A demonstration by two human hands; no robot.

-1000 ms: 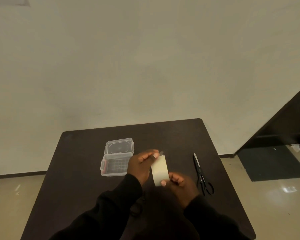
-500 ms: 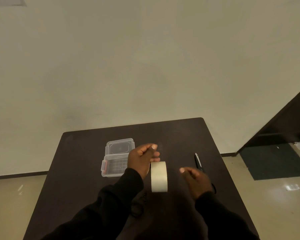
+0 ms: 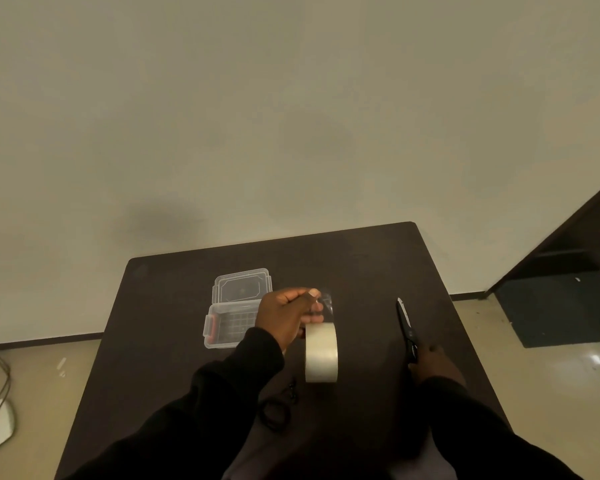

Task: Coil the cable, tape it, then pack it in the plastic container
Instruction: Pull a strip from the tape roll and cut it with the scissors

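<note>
Both dark sleeves (image 3: 194,420) run off the bottom edge, so the arms are cut short. Dark table (image 3: 160,375), dim light. Nearest the person, a black cable (image 3: 276,410) lies in a small loose coil on the tabletop between the sleeves; it blends into the surface and its ends are hard to trace. Just beyond it, a roll of clear tape (image 3: 321,353) stands on edge or hangs, cannot tell which. Left hand (image 3: 286,315) is raised over the roll, fingers pinched on a pulled-out clear tape strip (image 3: 326,303) that is nearly invisible against the table. Right hand (image 3: 433,363) rests over the handle end of the black scissors (image 3: 405,323); handles are hidden under it, and whether the fingers are closed on them cannot be told. Blades point away, toward the far edge. Farther left, a clear plastic container (image 3: 222,327) sits open, lid (image 3: 241,287) folded back, its near right corner hidden by the left hand. Plain wall (image 3: 291,116) behind.
</note>
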